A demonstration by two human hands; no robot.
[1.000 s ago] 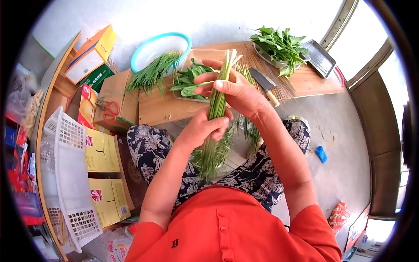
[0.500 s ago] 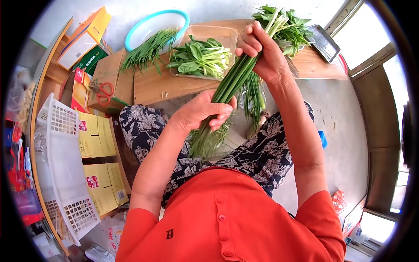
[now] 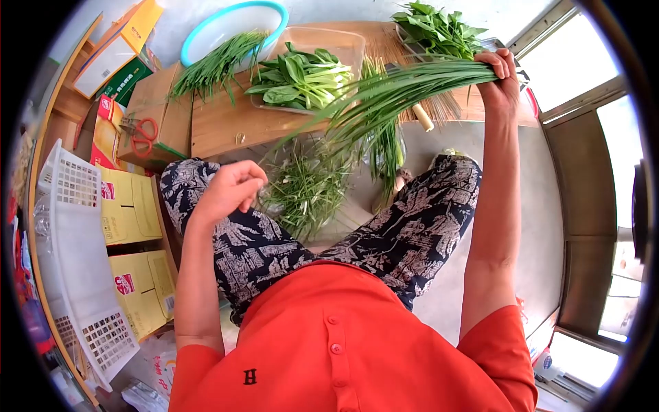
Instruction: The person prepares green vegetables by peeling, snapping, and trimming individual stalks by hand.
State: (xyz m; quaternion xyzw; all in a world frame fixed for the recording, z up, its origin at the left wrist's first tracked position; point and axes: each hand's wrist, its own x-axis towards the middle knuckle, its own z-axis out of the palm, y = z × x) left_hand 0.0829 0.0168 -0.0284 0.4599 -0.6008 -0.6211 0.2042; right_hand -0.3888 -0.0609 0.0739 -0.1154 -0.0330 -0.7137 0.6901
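Note:
My right hand (image 3: 500, 81) is closed round one end of a bunch of garlic chives (image 3: 405, 86), raised on the right. The long green leaves stretch left over the board and droop at their tips. My left hand (image 3: 237, 187) is apart from the bunch, above my left knee, its fingers loosely bent and nothing visible in them. Between my legs lies a heap of loose green trimmings (image 3: 309, 189) on clear plastic. Another bundle of chives (image 3: 386, 151) hangs over the board's near edge, partly covered by the held leaves.
On the wooden board (image 3: 220, 127) sit a clear tray (image 3: 360, 44) of leafy greens (image 3: 302, 79) and a blue-rimmed basin (image 3: 189, 48) with chives (image 3: 220, 65). More greens (image 3: 439, 31) lie behind. Red-handled scissors (image 3: 143, 137) rest on a carton at left, near a white basket (image 3: 82, 268).
My right hand has swung the chives right, from upright to nearly level. My left hand has let go of them and moved left. The trimmings heap is more exposed.

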